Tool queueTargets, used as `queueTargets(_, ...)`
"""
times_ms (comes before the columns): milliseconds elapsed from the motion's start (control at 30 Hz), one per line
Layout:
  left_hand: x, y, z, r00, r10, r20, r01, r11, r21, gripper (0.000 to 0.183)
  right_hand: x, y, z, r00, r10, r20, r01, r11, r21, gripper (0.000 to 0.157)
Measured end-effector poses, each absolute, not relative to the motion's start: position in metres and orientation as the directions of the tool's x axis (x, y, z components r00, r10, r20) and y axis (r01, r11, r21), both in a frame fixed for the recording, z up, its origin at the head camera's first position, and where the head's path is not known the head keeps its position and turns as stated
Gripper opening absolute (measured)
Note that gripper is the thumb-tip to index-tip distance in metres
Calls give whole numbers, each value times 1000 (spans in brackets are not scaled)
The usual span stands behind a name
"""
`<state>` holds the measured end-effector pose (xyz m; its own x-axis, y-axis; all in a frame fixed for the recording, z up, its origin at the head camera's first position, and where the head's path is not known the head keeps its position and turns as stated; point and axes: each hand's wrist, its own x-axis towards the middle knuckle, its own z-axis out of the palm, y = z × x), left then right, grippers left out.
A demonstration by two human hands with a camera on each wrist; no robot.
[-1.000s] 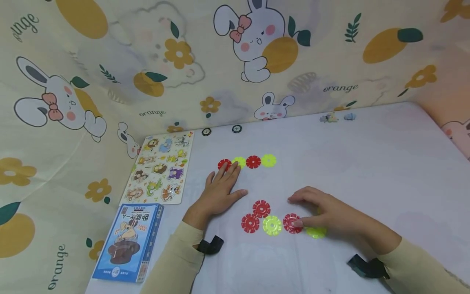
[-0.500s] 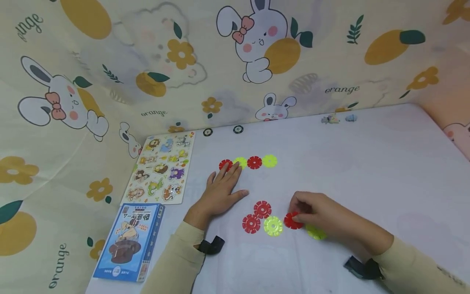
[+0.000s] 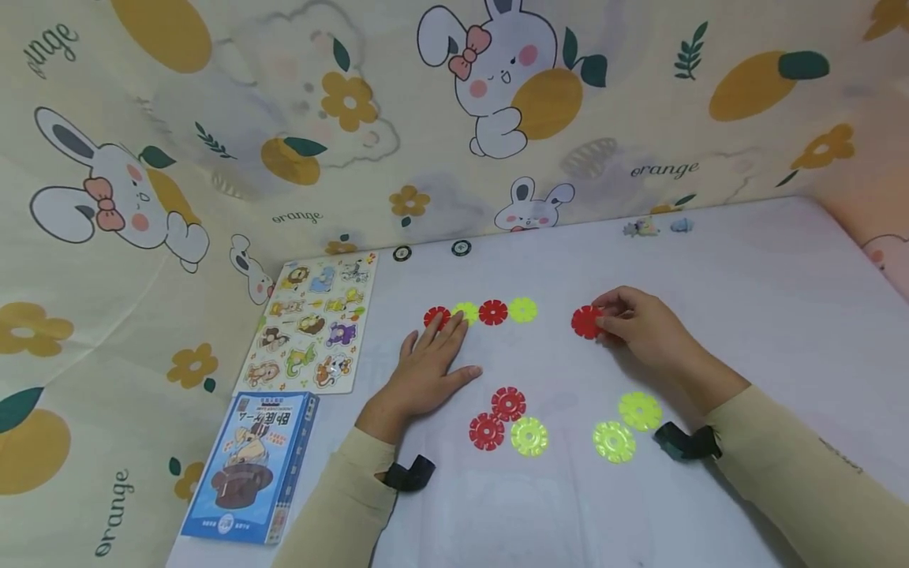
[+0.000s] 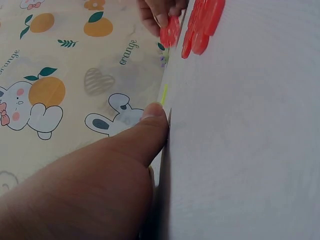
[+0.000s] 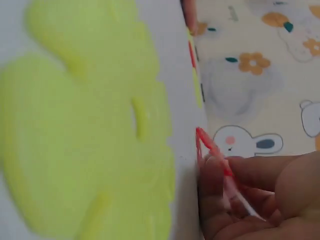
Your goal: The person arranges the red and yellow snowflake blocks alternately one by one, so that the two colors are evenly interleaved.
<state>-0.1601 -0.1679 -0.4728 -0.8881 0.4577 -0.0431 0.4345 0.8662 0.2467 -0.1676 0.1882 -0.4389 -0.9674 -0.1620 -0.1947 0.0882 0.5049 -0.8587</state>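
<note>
In the head view my left hand (image 3: 433,367) lies flat on the table, fingers spread. Its fingertips touch the left end of a row: a red notched disc (image 3: 435,317), a yellow-green disc (image 3: 466,311), another red disc (image 3: 493,312) and a yellow-green one (image 3: 523,310). Right of that row my right hand (image 3: 642,323) pinches a red snowflake disc (image 3: 586,323) between thumb and fingers. The right wrist view shows this pinched disc (image 5: 215,150) tilted up at the fingertips. Nearer me lie two red discs (image 3: 486,431) and a yellow-green disc (image 3: 529,436).
Two yellow-green discs (image 3: 614,442) lie beneath the right forearm's side. An animal sticker board (image 3: 305,327) and a blue box (image 3: 245,469) stand at the left. Two black rings (image 3: 461,248) and small figures (image 3: 642,227) sit along the back edge by the printed cloth (image 3: 284,102).
My right hand has taken hold of the red disc from the front row and carried it away from me, to the right of the back row. The left hand has stayed put.
</note>
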Motion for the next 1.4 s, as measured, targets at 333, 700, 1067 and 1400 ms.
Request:
queueTargets(333, -160, -166, -471, -887, 459, -49, 434, 865, 253, 83, -151, 180, -435, -932, -354, -72, -278, 831, -481, 66)
queueTargets(700, -160, -167, -472, -888, 457, -47, 432, 866, 252, 83, -160, 153, -434, -893, -437, -111, -397, 879, -265, 78)
queueTargets(1067, -160, -167, -471, -887, 460, -31, 439, 864, 248, 83, -166, 140, -435, -898, -415, -144, -377, 897, -230, 84)
queueTargets(1400, -160, -167, -472, -888, 459, -36, 437, 864, 252, 83, -167, 143, -435, -906, -406, -118, -348, 875, -337, 86)
